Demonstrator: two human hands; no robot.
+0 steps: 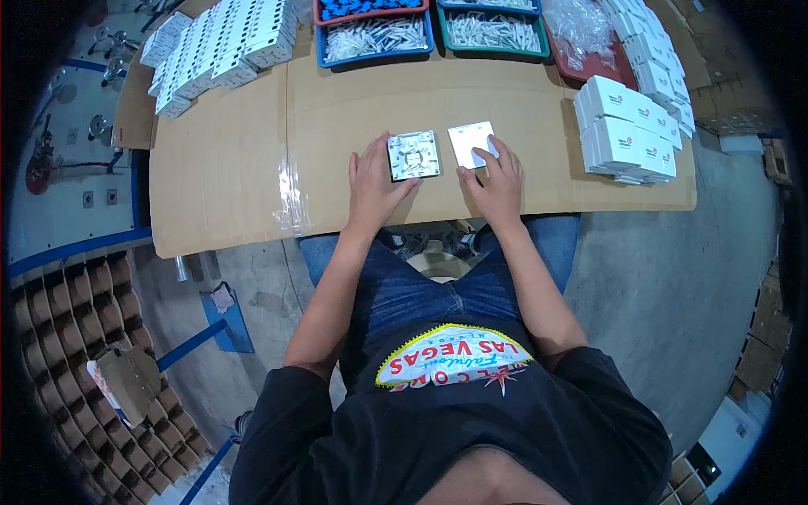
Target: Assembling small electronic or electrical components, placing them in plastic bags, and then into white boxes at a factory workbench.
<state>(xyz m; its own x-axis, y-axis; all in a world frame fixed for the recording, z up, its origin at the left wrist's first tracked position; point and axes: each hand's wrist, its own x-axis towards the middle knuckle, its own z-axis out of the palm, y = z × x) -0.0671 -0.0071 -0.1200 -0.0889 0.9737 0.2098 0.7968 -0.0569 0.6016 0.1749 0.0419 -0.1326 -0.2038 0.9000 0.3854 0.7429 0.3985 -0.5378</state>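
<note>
On the cardboard-covered tabletop, my left hand [371, 183] rests at the left side of a square, white, open-faced part [414, 155] that looks like the back of a wall switch. My fingers lie along its left edge and my thumb presses its lower edge. To its right lies a smooth white square plate [468, 139]. My right hand [497, 181] grips that plate, the thumb by its lower left edge and the fingertips on its right side. A small gap separates the two pieces.
Stacked white boxes [627, 135] stand at the right, with more rows [223, 50] at the back left. Along the far edge sit a blue tray [374, 55] and a green tray [492, 52] of small white parts, and a red tray [619, 71] with clear plastic bags [581, 29].
</note>
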